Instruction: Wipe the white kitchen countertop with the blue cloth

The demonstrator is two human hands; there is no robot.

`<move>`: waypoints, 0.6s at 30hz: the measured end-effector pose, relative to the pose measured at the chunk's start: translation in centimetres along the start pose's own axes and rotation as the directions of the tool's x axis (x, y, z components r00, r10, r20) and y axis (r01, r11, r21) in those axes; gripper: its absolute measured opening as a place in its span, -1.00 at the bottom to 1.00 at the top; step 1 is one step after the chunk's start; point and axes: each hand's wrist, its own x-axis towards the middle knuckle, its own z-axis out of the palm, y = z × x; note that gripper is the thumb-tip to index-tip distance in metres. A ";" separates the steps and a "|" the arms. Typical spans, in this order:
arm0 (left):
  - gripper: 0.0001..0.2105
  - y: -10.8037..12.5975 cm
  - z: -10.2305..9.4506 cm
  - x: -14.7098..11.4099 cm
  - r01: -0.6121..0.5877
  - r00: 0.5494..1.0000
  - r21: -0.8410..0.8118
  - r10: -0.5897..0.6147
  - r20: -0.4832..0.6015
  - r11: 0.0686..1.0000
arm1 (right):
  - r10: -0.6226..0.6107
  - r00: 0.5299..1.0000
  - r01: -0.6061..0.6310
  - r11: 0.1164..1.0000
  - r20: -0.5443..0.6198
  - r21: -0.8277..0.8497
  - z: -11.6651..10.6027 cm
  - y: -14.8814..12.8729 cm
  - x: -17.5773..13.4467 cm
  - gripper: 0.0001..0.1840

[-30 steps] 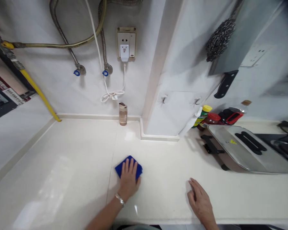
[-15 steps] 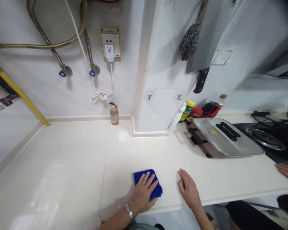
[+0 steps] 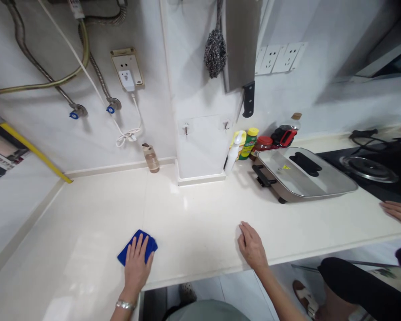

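Observation:
A folded blue cloth [image 3: 138, 247] lies on the white countertop [image 3: 194, 240], left of the middle. My left hand [image 3: 138, 263], with a silver bracelet at the wrist, presses down on it with fingers stretched over the fabric and holds it against the surface. Part of the cloth is hidden under the palm. My right hand [image 3: 253, 249] rests on its side near the counter's front edge, fingers loosely extended and nothing in them.
A brown bottle [image 3: 151, 158] stands by the back wall. To the right are a lidded electric pan [image 3: 307, 174], a white spray bottle [image 3: 233, 154] and a stove [image 3: 341, 178]. Another person's hand [image 3: 399, 213] rests at the right edge. A cleaver [image 3: 242, 49] hangs above.
My left hand has slid the blue cloth leftward along the counter. My right hand stays resting near the front edge. The view has shifted slightly.

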 end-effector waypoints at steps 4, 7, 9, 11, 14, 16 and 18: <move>-0.49 2.3 0.6 0.1 0.146 0.987 0.025 -0.144 -0.064 0.989 | 0.009 1.000 -0.009 1.000 0.021 0.012 0.0 -0.3 0.0 -0.53; -0.48 5.8 1.3 0.9 0.119 0.990 0.017 -0.118 -0.079 0.993 | 0.027 0.999 -0.028 0.999 0.031 0.021 0.0 -0.6 -0.3 -0.51; -0.45 9.0 1.8 1.5 0.023 0.998 -0.019 -0.024 -0.053 1.000 | 0.044 0.999 -0.045 0.999 0.029 0.028 0.0 -0.8 -0.6 -0.50; -0.41 12.8 2.3 1.9 -0.072 0.997 -0.070 0.070 -0.024 0.995 | 0.058 0.998 -0.059 0.998 0.027 0.038 -0.1 -0.9 -0.9 -0.50; -0.30 18.8 2.9 2.4 -0.192 0.978 -0.189 0.203 0.041 0.963 | 0.061 0.997 -0.063 0.996 0.036 0.067 -0.6 -1.2 -0.9 -0.52; -0.19 22.2 3.0 2.6 -0.293 0.936 -0.304 0.337 0.100 0.906 | 0.051 0.998 -0.055 0.994 0.044 0.094 -1.0 -2.0 -0.5 -0.51; -0.15 24.1 2.8 2.9 -0.391 0.868 -0.417 0.480 0.131 0.821 | 0.027 0.998 -0.033 0.992 0.050 0.124 -1.4 -3.7 0.0 -0.48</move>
